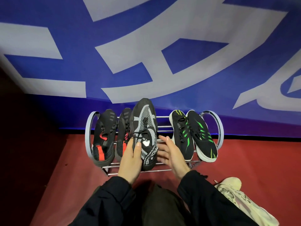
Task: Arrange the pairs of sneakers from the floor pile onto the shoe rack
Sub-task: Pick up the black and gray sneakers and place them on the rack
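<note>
A metal shoe rack (162,127) with grey ring ends stands on the red floor against a blue banner. On its left lie two black sneakers with red accents (106,137). On its right lie two black sneakers with green stripes (193,136). My left hand (131,162) grips the heel side of a black and grey knit sneaker (145,128), which points toe-away over the rack's middle. My right hand (171,154) hovers with fingers spread just right of that sneaker's heel, holding nothing.
A cream-white sneaker (239,199) lies on the red floor (65,176) at the lower right, near my right sleeve. The blue banner with large pale letters (146,54) rises right behind the rack. A gap between the grey sneaker and the green pair shows bare rack bars.
</note>
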The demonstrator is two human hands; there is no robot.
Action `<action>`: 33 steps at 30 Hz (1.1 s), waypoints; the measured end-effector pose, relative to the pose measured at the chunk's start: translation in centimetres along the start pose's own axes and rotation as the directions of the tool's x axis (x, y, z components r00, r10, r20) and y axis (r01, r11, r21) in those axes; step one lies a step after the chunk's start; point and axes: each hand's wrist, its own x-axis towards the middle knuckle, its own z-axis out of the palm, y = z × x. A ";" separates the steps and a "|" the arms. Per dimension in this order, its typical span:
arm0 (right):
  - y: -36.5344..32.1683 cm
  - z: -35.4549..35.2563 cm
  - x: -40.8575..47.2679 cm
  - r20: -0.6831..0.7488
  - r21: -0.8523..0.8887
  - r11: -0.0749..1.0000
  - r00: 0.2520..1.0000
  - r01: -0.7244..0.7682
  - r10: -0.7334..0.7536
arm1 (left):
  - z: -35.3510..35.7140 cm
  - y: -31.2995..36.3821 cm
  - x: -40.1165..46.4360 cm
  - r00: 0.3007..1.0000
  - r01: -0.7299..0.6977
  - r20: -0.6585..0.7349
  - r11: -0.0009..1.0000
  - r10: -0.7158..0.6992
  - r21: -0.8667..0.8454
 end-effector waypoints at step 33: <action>7.0 -0.9 2.2 -0.195 -0.964 0.249 0.887 -0.095 -0.418 | 4.1 -3.1 1.7 0.928 -0.113 0.320 0.676 -0.189 0.728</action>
